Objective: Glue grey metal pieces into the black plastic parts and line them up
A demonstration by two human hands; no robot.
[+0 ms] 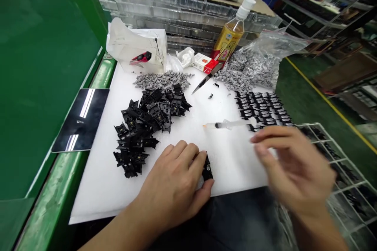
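Note:
My left hand (179,178) is closed on a black plastic part (207,168) at the front of the white foam sheet (97,196). Its fingers and thumb cover much of that part. To the right, my right hand (297,168) is raised and blurred, thumb and index tips close together in a pinch; whatever is between them cannot be made out. A syringe (229,124) with an orange tip lies just beyond it. Rows of black parts with grey pieces (262,108) are laid out behind the right hand. On the left is a heap of black plastic parts (156,111).
Small grey pieces (163,80) are piled behind the heap, with more in a clear bag (256,62). A blade (207,78), a red-white box (204,62) and a drink bottle (231,35) are nearby. A tablet (82,119) lies left; a white grid rack (344,172) stands right.

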